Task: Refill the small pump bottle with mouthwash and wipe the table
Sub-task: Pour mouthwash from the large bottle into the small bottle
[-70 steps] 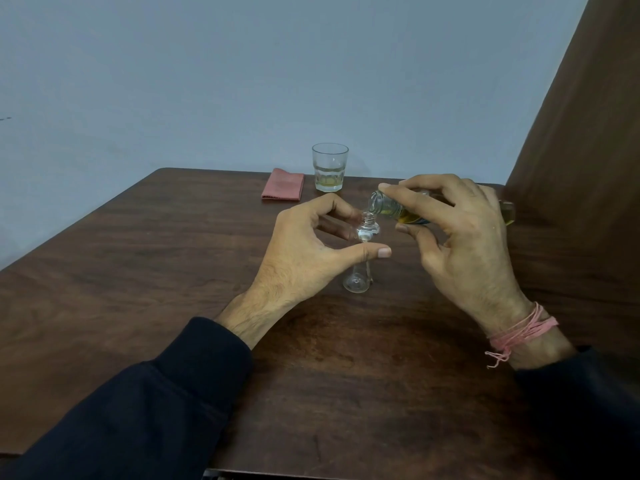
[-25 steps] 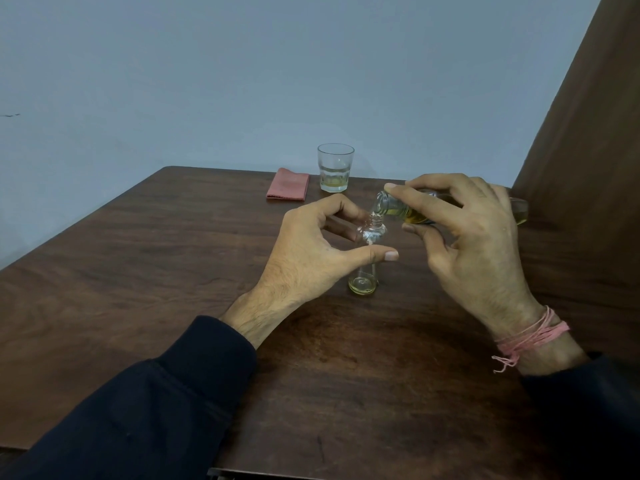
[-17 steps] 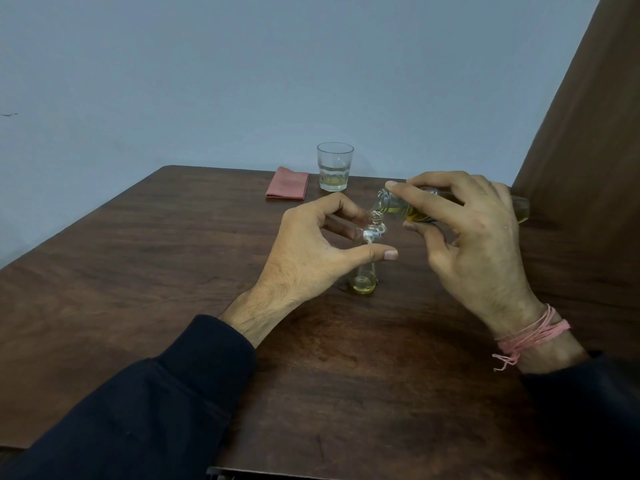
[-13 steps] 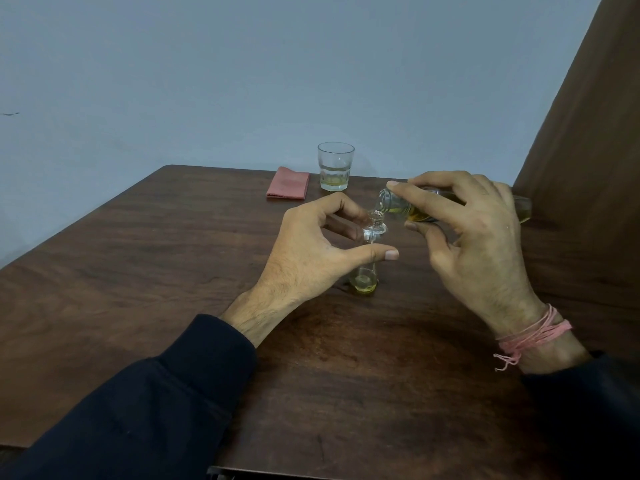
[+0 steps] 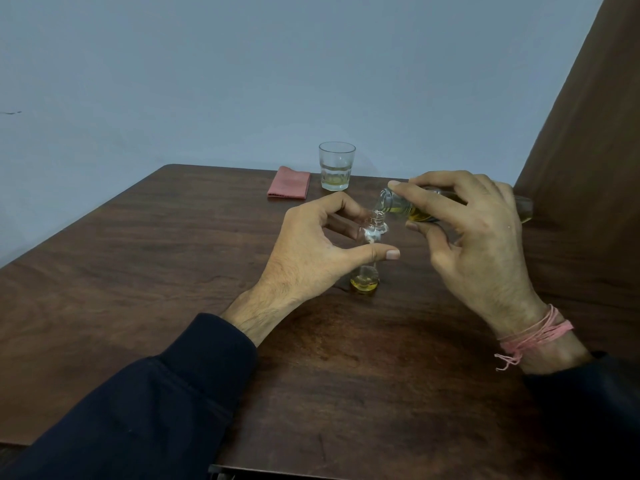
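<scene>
A plain room, most likely in a home, is suggested: a dark wooden table [image 5: 138, 271] is set against a bare pale-blue wall [image 5: 242, 81] (unpainted marks aside), with a drinking glass [image 5: 336, 166] and a folded pink cloth [image 5: 289, 182] near the far edge.

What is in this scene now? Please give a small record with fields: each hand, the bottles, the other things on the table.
left hand: thumb and fingers curled around the small bottle, steadying it upright
right hand: holds the mouthwash bottle tilted, mouth down over the small one
small bottle: stands on the table, a little yellow liquid at its bottom
mouthwash bottle: clear, yellow liquid inside
glass: far side, some liquid in it
pink cloth: folded, left of the glass
table: dark wood
</scene>
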`<state>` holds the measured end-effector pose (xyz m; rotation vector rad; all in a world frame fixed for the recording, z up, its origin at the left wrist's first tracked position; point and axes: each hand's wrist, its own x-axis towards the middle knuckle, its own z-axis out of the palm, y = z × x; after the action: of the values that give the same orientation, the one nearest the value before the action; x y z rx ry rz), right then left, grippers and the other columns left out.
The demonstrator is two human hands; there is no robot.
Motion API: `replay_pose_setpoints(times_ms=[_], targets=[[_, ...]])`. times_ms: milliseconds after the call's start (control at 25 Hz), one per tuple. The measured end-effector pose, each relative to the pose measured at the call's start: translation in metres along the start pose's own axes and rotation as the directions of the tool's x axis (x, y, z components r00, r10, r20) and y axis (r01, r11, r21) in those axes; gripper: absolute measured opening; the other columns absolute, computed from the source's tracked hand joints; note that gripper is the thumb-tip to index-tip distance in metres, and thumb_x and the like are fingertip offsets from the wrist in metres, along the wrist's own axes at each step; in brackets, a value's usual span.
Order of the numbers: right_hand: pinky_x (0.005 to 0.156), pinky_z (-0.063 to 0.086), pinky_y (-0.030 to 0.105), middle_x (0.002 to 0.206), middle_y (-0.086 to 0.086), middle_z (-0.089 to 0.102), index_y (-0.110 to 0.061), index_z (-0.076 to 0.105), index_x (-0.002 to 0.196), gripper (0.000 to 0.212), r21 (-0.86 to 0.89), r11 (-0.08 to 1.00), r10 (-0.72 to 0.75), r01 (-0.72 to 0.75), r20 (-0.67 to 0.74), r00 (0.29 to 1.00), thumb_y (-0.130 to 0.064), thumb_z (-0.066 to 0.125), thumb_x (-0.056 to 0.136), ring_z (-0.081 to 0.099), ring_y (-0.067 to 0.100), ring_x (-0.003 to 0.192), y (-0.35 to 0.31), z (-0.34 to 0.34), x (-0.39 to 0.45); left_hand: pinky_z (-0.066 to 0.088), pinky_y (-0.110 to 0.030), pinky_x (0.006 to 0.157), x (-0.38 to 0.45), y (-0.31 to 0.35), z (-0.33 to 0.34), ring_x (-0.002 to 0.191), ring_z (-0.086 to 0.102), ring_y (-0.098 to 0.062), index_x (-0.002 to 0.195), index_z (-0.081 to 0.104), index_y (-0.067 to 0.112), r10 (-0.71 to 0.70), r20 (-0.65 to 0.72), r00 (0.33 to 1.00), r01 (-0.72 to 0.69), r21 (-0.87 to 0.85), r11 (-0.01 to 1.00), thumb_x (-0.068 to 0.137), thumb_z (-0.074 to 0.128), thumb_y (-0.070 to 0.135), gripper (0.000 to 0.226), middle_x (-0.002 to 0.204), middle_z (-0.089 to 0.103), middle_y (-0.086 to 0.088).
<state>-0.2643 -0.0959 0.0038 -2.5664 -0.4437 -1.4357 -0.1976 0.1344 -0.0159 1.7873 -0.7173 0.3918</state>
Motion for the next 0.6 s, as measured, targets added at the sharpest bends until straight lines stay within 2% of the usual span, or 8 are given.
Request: replay_pose_setpoints(times_ms=[400, 600], targets=[[0.103, 0.039, 0.042, 0.134, -0.004, 0.072, -0.03, 0.074, 0.144, 0.057, -0.008, 1.0, 0.001, -0.001, 0.009, 1.0, -0.007, 0.084, 0.093, 0.066, 0.026, 0.115, -0.0013, -0.0012, 0.0003, 0.071, -0.042, 0.088, -0.001, 0.0018, -0.0009, 0.094, 0.083, -0.008, 0.098, 0.079, 0.033, -0.017, -0.002, 1.0, 0.017, 0.012, 1.0, 0.068, 0.11, 0.054, 0.048, 0.097, 0.085, 0.012], [0.103, 0.04, 0.043, 0.134, -0.003, 0.072, -0.029, 0.074, 0.144, 0.056, -0.011, 1.0, 0.004, -0.003, 0.011, 1.0, -0.007, 0.085, 0.093, 0.066, 0.026, 0.116, -0.0011, -0.0013, 0.0002, 0.071, -0.039, 0.089, -0.001, 0.0021, -0.0011, 0.094, 0.083, -0.008, 0.098, 0.079, 0.033, -0.011, 0.003, 1.0, 0.011, 0.009, 1.0, 0.069, 0.11, 0.054, 0.047, 0.098, 0.085, 0.012]])
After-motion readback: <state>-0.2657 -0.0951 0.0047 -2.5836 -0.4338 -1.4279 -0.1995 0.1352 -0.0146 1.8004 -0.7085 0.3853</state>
